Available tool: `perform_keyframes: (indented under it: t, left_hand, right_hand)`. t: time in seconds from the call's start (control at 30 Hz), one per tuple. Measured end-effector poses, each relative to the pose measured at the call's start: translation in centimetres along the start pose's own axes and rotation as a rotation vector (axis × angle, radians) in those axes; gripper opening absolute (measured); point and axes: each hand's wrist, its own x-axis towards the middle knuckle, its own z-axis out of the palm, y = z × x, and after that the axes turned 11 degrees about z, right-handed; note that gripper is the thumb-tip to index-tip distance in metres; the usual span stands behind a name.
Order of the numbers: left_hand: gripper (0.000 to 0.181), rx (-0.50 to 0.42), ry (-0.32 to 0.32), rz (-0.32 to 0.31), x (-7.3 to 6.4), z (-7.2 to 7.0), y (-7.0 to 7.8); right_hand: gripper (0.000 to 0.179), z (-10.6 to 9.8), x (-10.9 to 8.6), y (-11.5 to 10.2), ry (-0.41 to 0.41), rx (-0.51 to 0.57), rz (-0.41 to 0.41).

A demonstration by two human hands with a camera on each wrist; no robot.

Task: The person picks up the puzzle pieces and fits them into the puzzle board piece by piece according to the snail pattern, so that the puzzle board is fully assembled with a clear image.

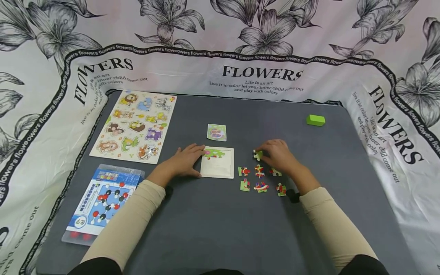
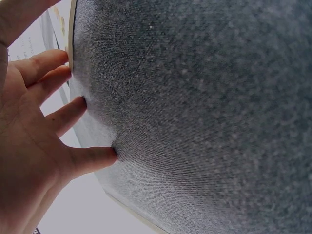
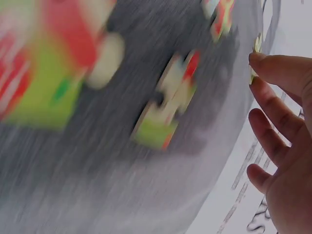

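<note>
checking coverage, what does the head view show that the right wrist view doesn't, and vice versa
Only the head view: the left hand touching a cream square puzzle tray, a green rectangular block, a small square picture card, a white cartoon-animal sheet and a blue-labelled clear plastic case.

Only the right wrist view: the palm side of the right hand and an edge-on look at the small green-and-cream jigsaw piece it pinches.

Both: that hand and piece, loose red-and-green jigsaw pieces, the grey tabletop and black-printed white cloth.
</note>
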Motion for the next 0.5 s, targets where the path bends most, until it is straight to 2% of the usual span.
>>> perform_keyframes:
  t: [0.23,0.5]
  left_hand:
    - [0.087,0.014,-0.005,0.002,0.4,0.1,0.1]
    - [0.086,0.014,0.002,-0.011,0.2,0.2,-0.1]
  right_hand:
    - [0.023,1.3,1.6,-3.3,-0.011,-0.011,-0.058]
    - [0.022,3.1,3.2,-6.4,0.000,-0.023,-0.109]
